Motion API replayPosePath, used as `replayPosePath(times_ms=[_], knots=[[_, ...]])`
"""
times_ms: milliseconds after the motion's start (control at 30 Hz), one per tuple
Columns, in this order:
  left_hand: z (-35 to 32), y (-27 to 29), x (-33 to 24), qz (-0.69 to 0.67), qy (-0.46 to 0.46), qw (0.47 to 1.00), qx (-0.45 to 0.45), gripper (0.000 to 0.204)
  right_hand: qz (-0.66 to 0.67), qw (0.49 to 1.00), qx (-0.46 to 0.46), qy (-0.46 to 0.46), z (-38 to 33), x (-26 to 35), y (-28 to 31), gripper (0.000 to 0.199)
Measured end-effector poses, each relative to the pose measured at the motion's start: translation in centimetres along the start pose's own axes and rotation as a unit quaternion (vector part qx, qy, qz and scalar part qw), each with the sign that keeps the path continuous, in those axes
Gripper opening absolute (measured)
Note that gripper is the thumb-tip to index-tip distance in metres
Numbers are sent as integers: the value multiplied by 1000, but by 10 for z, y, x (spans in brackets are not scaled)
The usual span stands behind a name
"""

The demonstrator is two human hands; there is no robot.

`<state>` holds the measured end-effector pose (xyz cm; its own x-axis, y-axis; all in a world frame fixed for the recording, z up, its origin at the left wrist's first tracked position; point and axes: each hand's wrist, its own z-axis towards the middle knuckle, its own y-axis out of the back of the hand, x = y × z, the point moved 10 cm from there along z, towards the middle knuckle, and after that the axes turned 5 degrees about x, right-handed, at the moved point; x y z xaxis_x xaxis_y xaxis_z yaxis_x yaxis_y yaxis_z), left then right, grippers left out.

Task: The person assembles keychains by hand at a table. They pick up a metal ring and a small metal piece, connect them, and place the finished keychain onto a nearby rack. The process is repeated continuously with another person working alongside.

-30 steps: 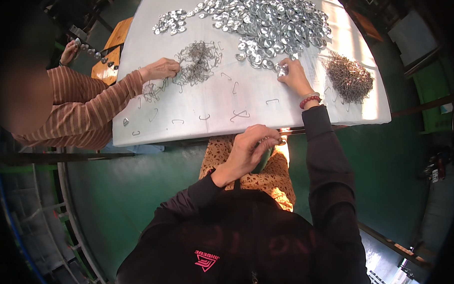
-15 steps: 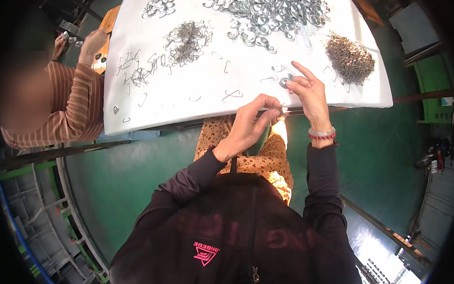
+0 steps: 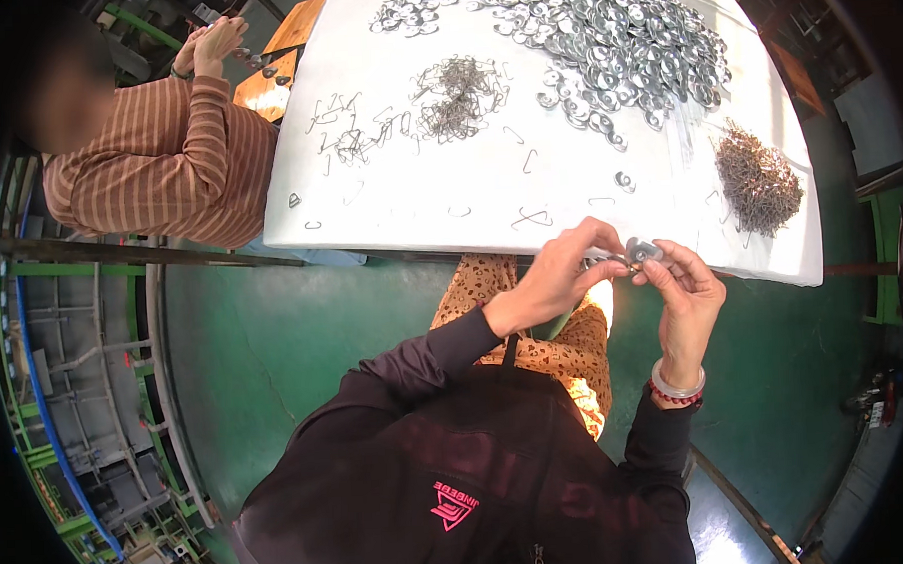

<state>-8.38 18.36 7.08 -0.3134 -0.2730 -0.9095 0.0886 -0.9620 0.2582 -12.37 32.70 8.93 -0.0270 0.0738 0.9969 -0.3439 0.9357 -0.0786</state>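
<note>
Just past the table's near edge, my two hands meet at the fingertips. My right hand (image 3: 689, 299) is closed, pinching a small round silver metal piece (image 3: 644, 249) between thumb and fingers. My left hand (image 3: 563, 278) is closed too, its thumb and forefinger pinched right beside that piece; what they hold is too small to make out. On the white tabletop (image 3: 419, 204) beyond, one loose silver piece (image 3: 624, 181) lies close by, with a few bent wire hooks (image 3: 532, 217) near the edge.
A big heap of silver pieces (image 3: 613, 53) covers the far side. Bent wires are piled (image 3: 460, 98) left of centre, and brownish thin metal pieces (image 3: 761, 182) at the right. On the left, a person in a striped top (image 3: 159, 158) handles small parts.
My right hand has lifted the round silver piece off the table and brought it toward me, to my left fingertips. The view has shifted, and the co-worker's hands have come together.
</note>
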Motion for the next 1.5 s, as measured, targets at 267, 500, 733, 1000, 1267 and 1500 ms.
replayPosePath(times_ms=[267,500,733,1000,1267,1500], knots=[[39,89,94,394,108,911,-58,23,-39,998,26,31,-9,5,-3,21],[39,67,103,383,84,920,-9,12,1,1000,-2,-6,-11,-4,3,21],[23,29,15,32,101,993,46,14,39,999,-33,8,-11,-20,14,21],[10,-8,-3,-167,96,974,122,13,44,998,-38,21,-12,-22,11,21],[13,-9,-7,-58,61,994,74,11,-30,998,-57,23,-14,-15,8,17],[7,7,-23,-9,-28,1000,2,8,-135,991,21,-15,43,-28,21,17]])
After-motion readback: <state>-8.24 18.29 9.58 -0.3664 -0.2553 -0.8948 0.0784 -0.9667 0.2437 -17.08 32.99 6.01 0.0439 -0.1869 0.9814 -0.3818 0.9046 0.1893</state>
